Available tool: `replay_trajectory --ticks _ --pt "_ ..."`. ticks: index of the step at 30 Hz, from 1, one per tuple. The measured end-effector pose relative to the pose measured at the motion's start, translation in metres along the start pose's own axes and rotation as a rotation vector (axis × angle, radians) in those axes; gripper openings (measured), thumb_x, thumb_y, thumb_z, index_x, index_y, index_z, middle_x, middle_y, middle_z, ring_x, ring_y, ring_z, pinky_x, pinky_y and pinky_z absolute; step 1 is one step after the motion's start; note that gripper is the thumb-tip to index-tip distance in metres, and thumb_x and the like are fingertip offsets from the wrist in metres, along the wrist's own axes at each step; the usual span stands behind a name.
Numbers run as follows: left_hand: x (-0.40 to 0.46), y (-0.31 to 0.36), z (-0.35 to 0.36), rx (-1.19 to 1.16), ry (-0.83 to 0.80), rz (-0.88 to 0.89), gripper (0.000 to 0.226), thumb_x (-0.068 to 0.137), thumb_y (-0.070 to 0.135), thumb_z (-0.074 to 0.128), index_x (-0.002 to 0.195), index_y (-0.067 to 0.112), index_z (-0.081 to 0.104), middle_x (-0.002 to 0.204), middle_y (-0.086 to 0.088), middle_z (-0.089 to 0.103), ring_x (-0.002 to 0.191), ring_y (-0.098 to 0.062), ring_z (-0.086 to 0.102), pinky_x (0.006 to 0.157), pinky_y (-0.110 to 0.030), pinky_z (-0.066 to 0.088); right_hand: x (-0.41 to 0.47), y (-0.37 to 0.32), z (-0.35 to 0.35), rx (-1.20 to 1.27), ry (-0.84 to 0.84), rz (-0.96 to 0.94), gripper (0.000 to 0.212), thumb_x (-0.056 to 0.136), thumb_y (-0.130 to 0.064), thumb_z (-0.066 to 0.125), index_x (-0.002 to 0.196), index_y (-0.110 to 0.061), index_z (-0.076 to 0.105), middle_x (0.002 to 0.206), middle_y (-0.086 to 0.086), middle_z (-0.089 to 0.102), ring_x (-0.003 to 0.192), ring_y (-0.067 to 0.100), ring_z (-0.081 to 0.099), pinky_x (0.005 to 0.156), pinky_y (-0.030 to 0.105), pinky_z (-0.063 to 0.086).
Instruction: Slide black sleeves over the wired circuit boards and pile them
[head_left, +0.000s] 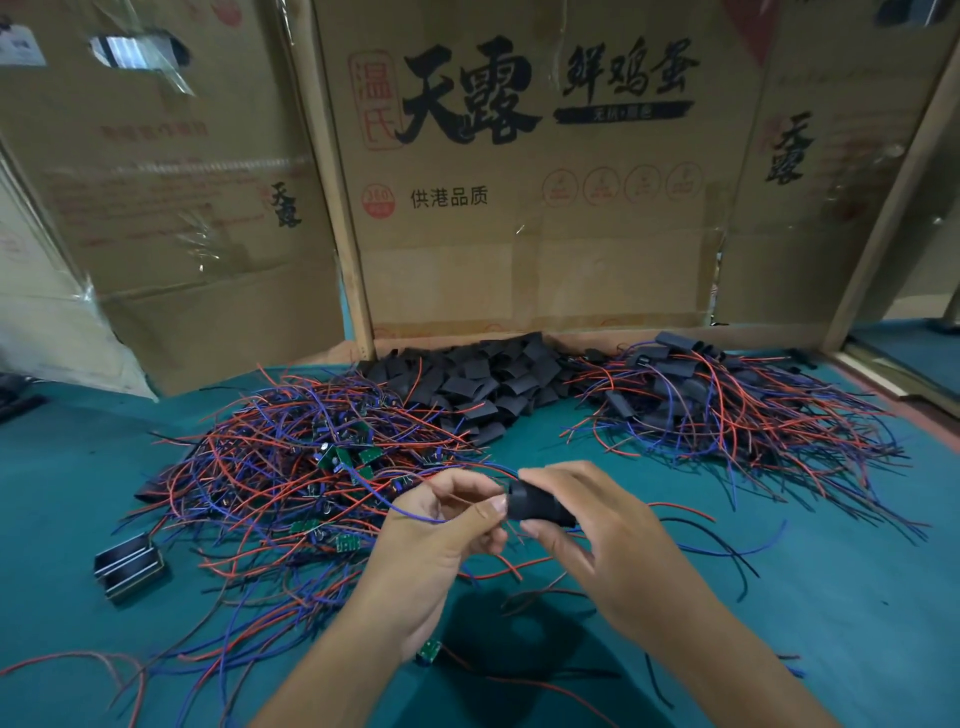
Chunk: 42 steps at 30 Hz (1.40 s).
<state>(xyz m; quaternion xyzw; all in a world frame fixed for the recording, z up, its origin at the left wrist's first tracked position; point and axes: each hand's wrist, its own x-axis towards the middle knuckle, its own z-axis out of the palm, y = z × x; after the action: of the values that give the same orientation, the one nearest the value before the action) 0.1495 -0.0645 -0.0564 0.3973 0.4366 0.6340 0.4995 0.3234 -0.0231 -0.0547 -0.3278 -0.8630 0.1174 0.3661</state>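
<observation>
board inside black sleeve (537, 503) hidden, forearms cropped

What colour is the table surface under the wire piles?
Teal green table surface, clearest in the head view.

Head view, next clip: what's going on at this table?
A person is sleeving wired circuit boards at a green table. The right hand holds a black sleeve, while the left hand pinches thin wires at the sleeve's open end; the board itself isn't visible. Bare boards lie tangled on the left, loose sleeves are heaped at the back, and the finished pile sits on the right.
</observation>
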Motion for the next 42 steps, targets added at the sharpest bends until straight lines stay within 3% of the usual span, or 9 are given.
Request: replay_trajectory --ticks 10,17,20,23,29,32,36,39,42 --pt "-0.001 -0.001 0.001 -0.071 0.054 -0.160 0.026 0.083 -0.008 0.067 0.067 0.012 0.068 0.065 -0.008 0.062 0.048 -0.014 0.056 0.048 -0.020 0.050 -0.003 -0.002 0.005 -0.214 -0.115 -0.031 0.047 0.094 -0.033 0.058 0.136 -0.015 0.053 0.119 0.000 0.058 0.110 0.020 0.056 0.086 0.031 0.046" --pt "-0.003 -0.001 0.004 -0.075 0.048 -0.255 0.025 0.087 -0.011 0.063 0.071 0.008 0.061 0.063 -0.007 0.061 0.046 -0.012 0.054 0.046 -0.019 0.048 0.000 -0.013 0.005 -0.391 -0.194 0.003 0.046 0.098 -0.029 0.050 0.143 -0.020 0.043 0.129 -0.003 0.053 0.122 0.019 0.050 0.092 0.033 0.049" --pt "-0.003 -0.001 0.004 -0.062 0.068 -0.273 0.026 0.085 -0.012 0.063 0.070 0.008 0.060 0.061 -0.008 0.060 0.045 -0.013 0.051 0.044 -0.019 0.046 0.001 -0.019 0.004 -0.461 -0.181 -0.033 0.038 0.080 -0.025 0.074 0.116 -0.014 0.067 0.098 0.000 0.068 0.089 0.021 0.067 0.063 0.031 0.057" --pt "-0.001 -0.001 0.003 -0.049 0.102 -0.300 0.025 0.085 -0.010 0.065 0.070 0.009 0.057 0.059 -0.009 0.059 0.043 -0.013 0.049 0.042 -0.019 0.043 0.006 -0.021 0.004 -0.618 -0.173 -0.068 0.034 0.059 -0.033 0.090 0.085 -0.022 0.071 0.070 -0.009 0.064 0.057 0.012 0.064 0.044 0.022 0.046" --pt "0.001 -0.005 0.003 -0.069 0.122 -0.351 0.025 0.087 -0.006 0.063 0.070 0.010 0.053 0.055 -0.006 0.055 0.039 -0.010 0.044 0.040 -0.019 0.038 0.013 -0.020 0.006 -0.747 -0.255 -0.122 0.036 0.052 -0.030 0.091 0.076 -0.022 0.066 0.060 -0.007 0.058 0.048 0.012 0.058 0.035 0.023 0.039" --pt "0.002 -0.005 0.002 -0.056 0.102 -0.334 0.021 0.089 -0.002 0.064 0.074 0.010 0.055 0.056 -0.004 0.056 0.041 -0.008 0.046 0.041 -0.018 0.040 0.022 -0.010 0.002 -0.766 -0.320 -0.168 0.022 0.078 -0.033 0.075 0.091 -0.023 0.060 0.076 -0.006 0.063 0.066 0.015 0.064 0.044 0.026 0.039" --pt "0.006 0.002 -0.008 0.034 0.191 -0.182 0.011 0.095 0.007 0.062 0.084 0.005 0.058 0.063 -0.006 0.058 0.047 -0.011 0.049 0.045 -0.021 0.043 0.069 0.043 -0.010 -0.947 -0.354 -0.027 0.028 0.102 -0.030 0.034 0.116 -0.021 0.056 0.105 0.002 0.060 0.099 0.025 0.056 0.069 0.033 0.038" --pt "0.010 0.002 -0.022 0.320 0.273 -0.009 0.017 0.098 0.016 0.060 0.086 0.003 0.060 0.061 -0.002 0.060 0.049 -0.011 0.049 0.049 -0.026 0.045 0.109 0.090 -0.027 -0.985 -0.169 0.298 0.026 0.100 -0.026 0.042 0.111 -0.012 0.061 0.109 0.010 0.054 0.103 0.029 0.057 0.071 0.037 0.050" --pt "0.013 0.000 -0.032 0.637 0.321 0.186 0.018 0.097 0.026 0.061 0.081 0.017 0.060 0.068 -0.001 0.059 0.052 -0.008 0.045 0.054 -0.029 0.042 0.130 0.124 -0.033 -0.953 -0.228 0.518 0.028 0.092 -0.011 0.055 0.117 -0.003 0.049 0.105 0.014 0.065 0.092 0.033 0.067 0.061 0.040 0.051"
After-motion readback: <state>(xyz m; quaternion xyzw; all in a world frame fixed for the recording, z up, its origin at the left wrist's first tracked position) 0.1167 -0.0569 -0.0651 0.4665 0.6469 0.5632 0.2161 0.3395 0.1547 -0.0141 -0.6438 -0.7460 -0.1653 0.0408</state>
